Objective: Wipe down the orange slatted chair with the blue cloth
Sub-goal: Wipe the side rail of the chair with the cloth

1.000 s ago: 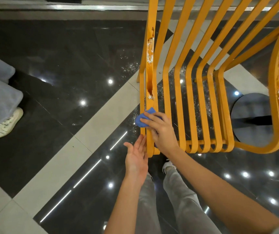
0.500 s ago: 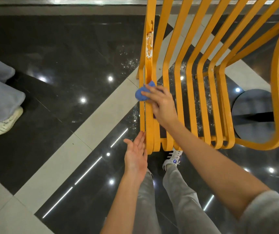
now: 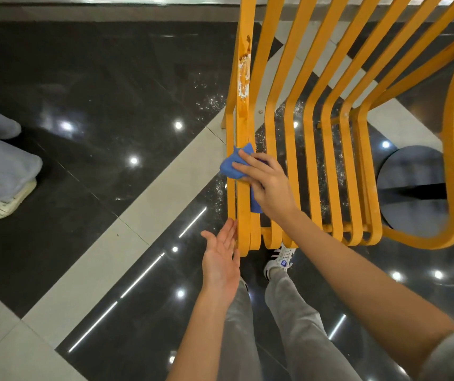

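Note:
The orange slatted chair [image 3: 311, 138] fills the upper right, seen from above. Its leftmost slat carries white and brown smears higher up. My right hand [image 3: 268, 182] presses the crumpled blue cloth [image 3: 231, 165] against that leftmost slat, a little above the chair's near edge; part of the cloth hangs behind the slat. My left hand [image 3: 221, 257] is flat and open, palm up, its fingertips touching the near end of the same slat.
Glossy black floor with pale tile bands [image 3: 137, 218] lies below, scattered with white crumbs under the chair. Another person's leg and white shoe [image 3: 7, 202] stand at far left. A round dark table base [image 3: 412, 185] sits behind the chair at right. My own feet are just below the chair edge.
My right hand with the cloth went up the leftmost slat, then came back down a little. My left hand stayed by the slat's near end.

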Demonstrator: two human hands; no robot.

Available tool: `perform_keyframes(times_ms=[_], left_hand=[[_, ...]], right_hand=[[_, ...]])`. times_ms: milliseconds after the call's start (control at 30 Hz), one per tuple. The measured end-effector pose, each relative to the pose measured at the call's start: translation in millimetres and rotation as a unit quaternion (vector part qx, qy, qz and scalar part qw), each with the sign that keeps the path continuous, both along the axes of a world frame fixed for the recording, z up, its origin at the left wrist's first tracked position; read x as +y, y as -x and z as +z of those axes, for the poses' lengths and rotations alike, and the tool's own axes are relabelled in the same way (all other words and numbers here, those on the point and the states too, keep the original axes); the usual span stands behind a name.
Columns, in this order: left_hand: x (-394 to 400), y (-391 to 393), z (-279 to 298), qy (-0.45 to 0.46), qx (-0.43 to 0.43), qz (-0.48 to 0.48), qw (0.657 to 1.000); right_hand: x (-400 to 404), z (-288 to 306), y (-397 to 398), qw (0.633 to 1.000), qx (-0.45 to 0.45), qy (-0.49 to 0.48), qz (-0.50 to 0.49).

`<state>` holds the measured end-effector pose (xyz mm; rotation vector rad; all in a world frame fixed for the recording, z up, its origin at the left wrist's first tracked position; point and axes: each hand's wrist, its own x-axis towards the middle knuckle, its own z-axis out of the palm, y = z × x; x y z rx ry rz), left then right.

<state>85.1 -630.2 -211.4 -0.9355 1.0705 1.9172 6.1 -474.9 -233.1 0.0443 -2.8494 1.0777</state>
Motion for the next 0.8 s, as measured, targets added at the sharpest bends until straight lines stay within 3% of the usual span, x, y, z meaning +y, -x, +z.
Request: perform_keyframes(times_ms=[167, 333, 500, 700, 800], left_hand=[[-5.1, 3.8, 0.5, -0.024, -0.016, 0.003, 1.000], [-2.3, 6.3, 5.9, -0.013, -0.007, -0.015, 1.000], [-3.0, 6.8, 6.8, -0.020, -0.009, -0.002, 1.000], [0.2, 5.1, 10.6, 0.011, 0.001, 0.004, 1.000], [2.8, 4.7, 11.7, 0.017, 0.003, 0.008, 1.000]], right_hand=[[-13.1, 2.6, 63.6, 0.994, -0.019, 0.009, -0.107], [-0.9, 0.0, -3.4, 0.999, -0.018, 0.022, -0.022], [-5.0, -3.0, 65.7, 0.992, -0.008, 0.053, -0.114], [1.8, 2.0, -8.0, 0.999, -0.023, 0.017, 0.038], [10.2, 1.5, 18.0, 0.999, -0.017, 0.036, -0.009]])
